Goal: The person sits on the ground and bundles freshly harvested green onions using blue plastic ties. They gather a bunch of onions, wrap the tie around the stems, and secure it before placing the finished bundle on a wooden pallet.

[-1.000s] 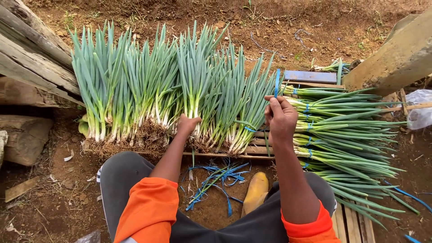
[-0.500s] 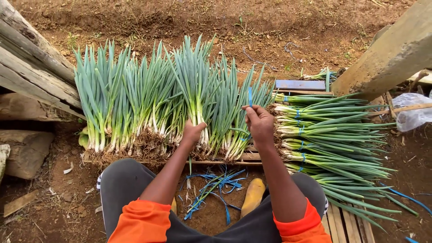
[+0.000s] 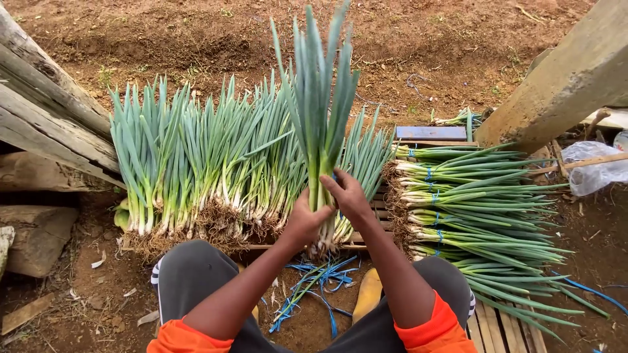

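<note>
Scallion bunch (image 3: 318,111) upright, tips skyward.

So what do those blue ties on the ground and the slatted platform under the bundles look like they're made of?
The blue ties look like thin plastic strapping: flat, glossy, curling strips. The slatted platform looks like bare, unfinished wood: pale weathered boards with gaps, though soil may dull its surface.

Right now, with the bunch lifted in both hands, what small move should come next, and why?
Probably wrap the blue strip around the lower stalks. The left hand grips the upright bunch of green onions just above its roots, the right hand presses against the same spot, and the tied bundles stacked at right all carry blue ties.
</note>
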